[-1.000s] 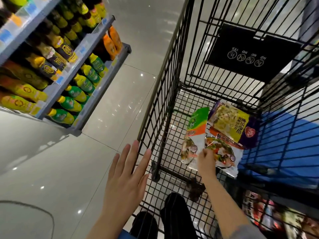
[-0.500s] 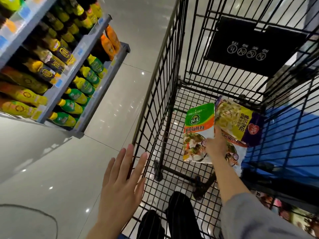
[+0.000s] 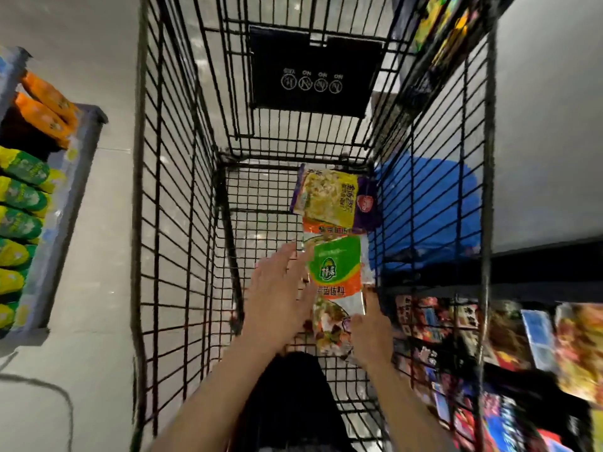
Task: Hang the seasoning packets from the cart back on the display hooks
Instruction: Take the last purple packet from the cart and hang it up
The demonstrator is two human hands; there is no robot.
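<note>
Inside the black wire cart (image 3: 176,223) my right hand (image 3: 370,337) pinches the lower part of a green, orange and white seasoning packet (image 3: 337,278) and holds it lifted. My left hand (image 3: 280,295) is inside the basket too, fingers straight, touching the packet's left edge. Two more packets lie on the cart floor beyond: a yellow and purple one (image 3: 329,197), and an orange and white one (image 3: 321,229) mostly hidden under it and behind the held packet.
A shelf with green, yellow and orange bottles (image 3: 23,197) stands on the left. Racks of colourful packets (image 3: 456,327) hang on the right beside the cart, above a blue object (image 3: 434,207). A black sign plate (image 3: 313,73) hangs at the cart's far end.
The view swung right over the cart. My left hand moved from outside the cart's side into the basket, up to the packet. My right hand lifted the green packet nearer to me.
</note>
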